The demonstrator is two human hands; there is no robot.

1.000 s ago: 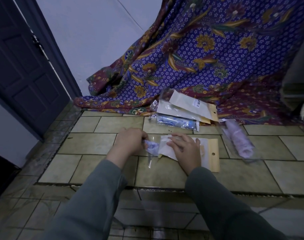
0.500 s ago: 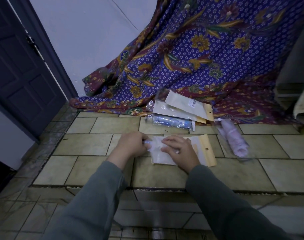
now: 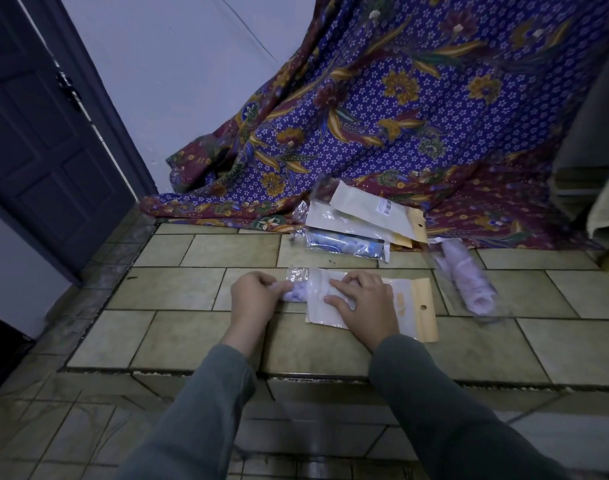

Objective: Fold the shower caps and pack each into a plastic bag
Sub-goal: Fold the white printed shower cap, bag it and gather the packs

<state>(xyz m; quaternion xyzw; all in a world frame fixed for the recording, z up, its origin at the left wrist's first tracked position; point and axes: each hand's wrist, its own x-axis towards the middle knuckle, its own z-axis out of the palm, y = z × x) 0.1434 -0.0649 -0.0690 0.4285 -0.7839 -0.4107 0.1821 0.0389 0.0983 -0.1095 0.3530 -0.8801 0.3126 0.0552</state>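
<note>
— What has changed in the head view since a second ago?

— I see the plastic bag (image 3: 372,308) now lying flat on the floor (image 3: 199,251); a second ago it was tilted up with the cap mostly outside its mouth. The folded shower cap (image 3: 295,293) has gone further in, and only its pale lilac end shows at the bag's left opening. The camera has also tipped up slightly, so the patterned cloth (image 3: 417,109) fills more of the top.

— How are the hands placed?

— The left hand (image 3: 256,296) sits at the bag's open end, fingers curled round the bunched cap and pinching it. The right hand (image 3: 365,303) lies on top of the bag, palm down, fingers bent and spread, pressing the plastic against the tiles. Both forearms come in from below in grey-green sleeves (image 3: 206,410).

— And around them?

— A stack of bags (image 3: 362,221) rests at the cloth's edge, one holding something blue. To the right, well apart from the hands, a packed lilac cap (image 3: 467,280) lies in clear plastic. A dark door (image 3: 36,140) stands at left.
</note>
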